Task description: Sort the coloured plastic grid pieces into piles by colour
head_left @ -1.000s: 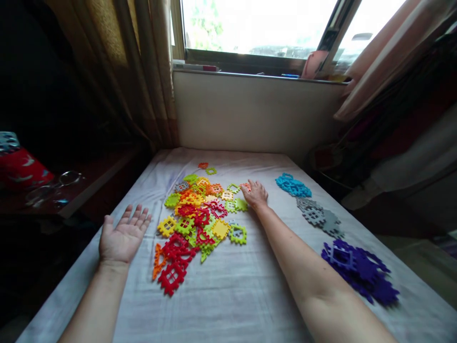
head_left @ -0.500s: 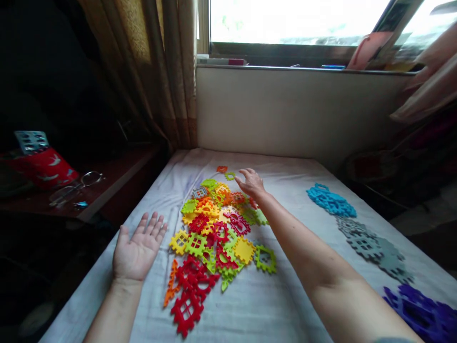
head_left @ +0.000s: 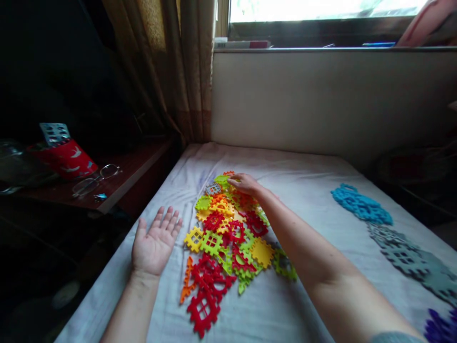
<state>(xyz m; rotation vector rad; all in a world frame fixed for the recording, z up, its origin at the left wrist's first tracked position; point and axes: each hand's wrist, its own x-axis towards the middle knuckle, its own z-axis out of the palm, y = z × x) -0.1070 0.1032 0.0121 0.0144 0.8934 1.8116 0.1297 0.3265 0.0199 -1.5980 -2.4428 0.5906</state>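
A pile of flat plastic interlocking building pieces (head_left: 212,240) in red, yellow, green and orange lies spread along the bed sheet. My right hand (head_left: 244,183) reaches over its far end, palm down. The fingers are curled together on the small pieces there; what they grip is hidden beneath them. My left hand (head_left: 156,245) rests palm up on the sheet, left of the pile, with its fingers stretched out and nothing in it. A yellow plate piece (head_left: 262,252) and a red window-shaped piece (head_left: 203,310) lie at the near end.
Blue pieces (head_left: 360,205), grey pieces (head_left: 410,259) and purple pieces (head_left: 442,326) form separate heaps at the right. At left, a dark red table (head_left: 143,164) holds glasses (head_left: 96,181) and a red patterned pouch (head_left: 71,159). A pale wall panel (head_left: 285,100) stands behind.
My right hand has come down onto the far end of the pile, its fingers drawing in. An orange piece there now sits closer to the pile. The view has turned right; my left hand stays palm up.
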